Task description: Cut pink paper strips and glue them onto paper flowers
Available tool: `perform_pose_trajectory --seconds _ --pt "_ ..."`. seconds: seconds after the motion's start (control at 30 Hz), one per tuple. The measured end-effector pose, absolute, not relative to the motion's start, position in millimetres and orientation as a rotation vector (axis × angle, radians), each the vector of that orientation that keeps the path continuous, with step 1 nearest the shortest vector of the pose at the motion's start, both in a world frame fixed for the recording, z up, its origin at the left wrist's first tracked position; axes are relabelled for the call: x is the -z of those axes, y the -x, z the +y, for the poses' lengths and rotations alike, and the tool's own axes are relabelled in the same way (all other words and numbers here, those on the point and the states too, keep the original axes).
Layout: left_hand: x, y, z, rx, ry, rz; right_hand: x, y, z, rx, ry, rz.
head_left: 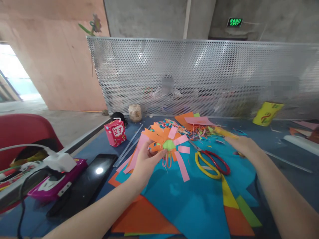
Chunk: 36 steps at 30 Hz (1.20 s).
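left hand [147,160] pinches paper flower [168,145] over blue sheet [184,202], petal assembly seemingly in hand; right hand [239,145], blurred near yellow object [225,132], grip unclear. next move likely calls for steady flower, careful petal placement.

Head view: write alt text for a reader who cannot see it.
A person's left hand holds a paper flower with orange and pink petals and a green center over blue paper. The right hand, blurred, is at a yellow object; red-and-yellow scissors lie nearby.
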<state>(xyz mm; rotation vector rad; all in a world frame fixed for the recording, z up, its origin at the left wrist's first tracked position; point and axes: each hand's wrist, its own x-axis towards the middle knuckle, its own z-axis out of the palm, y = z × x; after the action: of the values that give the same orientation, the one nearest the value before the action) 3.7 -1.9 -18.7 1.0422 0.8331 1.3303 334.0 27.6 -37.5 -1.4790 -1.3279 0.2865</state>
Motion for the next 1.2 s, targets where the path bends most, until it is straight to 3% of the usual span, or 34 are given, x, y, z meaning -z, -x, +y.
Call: perform_pose_trajectory --seconds 0.1,0.23,0.4,1.2 --pt "17.9 -4.7 -2.4 -1.327 -1.034 0.841 16.2 -309.6 19.9 0.011 1.851 -1.232" --pt "15.7 -4.0 -1.9 -1.369 -1.014 0.865 -3.6 -259.7 3.3 0.252 1.694 -1.332" --pt "17.3 1.6 3.0 -1.452 -1.060 0.860 -1.1 -216.2 -18.7 0.341 1.419 -1.558" --pt "21.7 5.1 9.9 -1.476 -1.085 1.015 19.1 -222.8 -15.8 0.737 1.301 -1.868"
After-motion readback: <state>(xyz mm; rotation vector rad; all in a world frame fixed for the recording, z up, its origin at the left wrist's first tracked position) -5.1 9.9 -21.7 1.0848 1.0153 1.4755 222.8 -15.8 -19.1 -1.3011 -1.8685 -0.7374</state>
